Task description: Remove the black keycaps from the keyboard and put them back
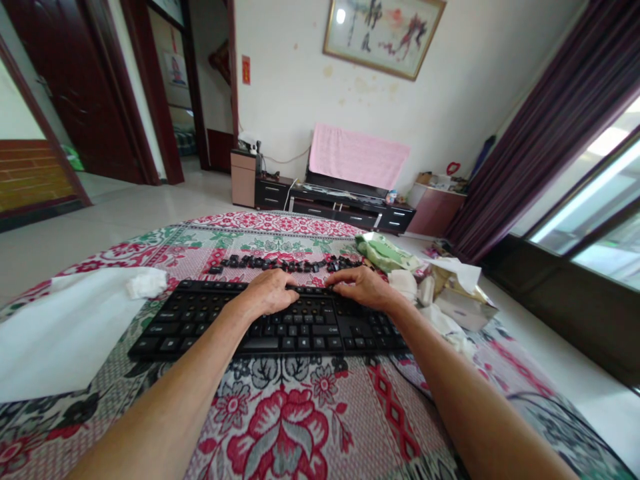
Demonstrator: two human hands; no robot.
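A black keyboard (270,344) lies in front of me. Its lower rows carry keycaps, while bare switch stems show across much of the upper rows. My left hand (273,292) rests over the upper middle of the keyboard, thumb and forefinger apart, with nothing visible between them. To its right, my right hand (364,288) reaches to the keyboard's top edge, thumb and forefinger drawn together at the tips. Whatever is between those fingertips is too small to make out. Loose black keycaps (257,262) form an uneven line just behind the keyboard.
White cloth or paper (65,333) covers the table's left side. A green wipes packet (387,252), crumpled tissues (403,283) and an open box (463,300) crowd the right. A black cable (410,379) runs off the keyboard. The patterned tablecloth (280,433) shows in front.
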